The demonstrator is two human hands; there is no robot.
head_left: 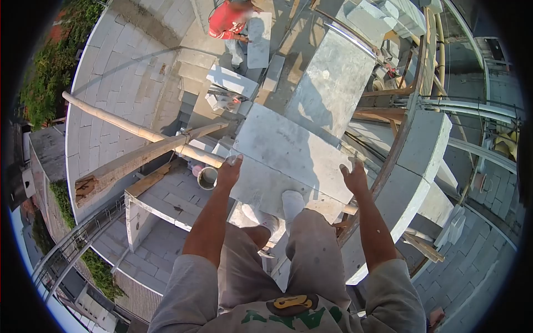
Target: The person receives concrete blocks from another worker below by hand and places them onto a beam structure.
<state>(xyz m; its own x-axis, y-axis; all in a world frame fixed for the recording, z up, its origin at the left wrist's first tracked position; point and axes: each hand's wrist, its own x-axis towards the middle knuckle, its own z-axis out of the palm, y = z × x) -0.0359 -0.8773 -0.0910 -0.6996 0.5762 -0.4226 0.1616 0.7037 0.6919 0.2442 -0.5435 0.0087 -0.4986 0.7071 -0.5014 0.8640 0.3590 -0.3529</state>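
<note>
A large light-grey concrete panel [286,141] lies in front of me, its near edge along a second grey slab [266,184]. My left hand [229,171] is at the panel's left near corner, fingers closed at the edge, thumb towards the top. On the opposite side, my right hand [354,176] is at the right edge, thumb on the panel side and the other fingers partly hidden beyond it. One of my feet, in a white sock [292,204], rests on the near slab; the other is lower, to its left.
Bamboo poles and a timber beam [133,161] cross at left, beside a bucket [207,177]. Below, a person in a red shirt [226,21] holds a white block [259,41]. Another slab [333,77] lies beyond. A block wall [413,172] runs along my right, with drops on both sides.
</note>
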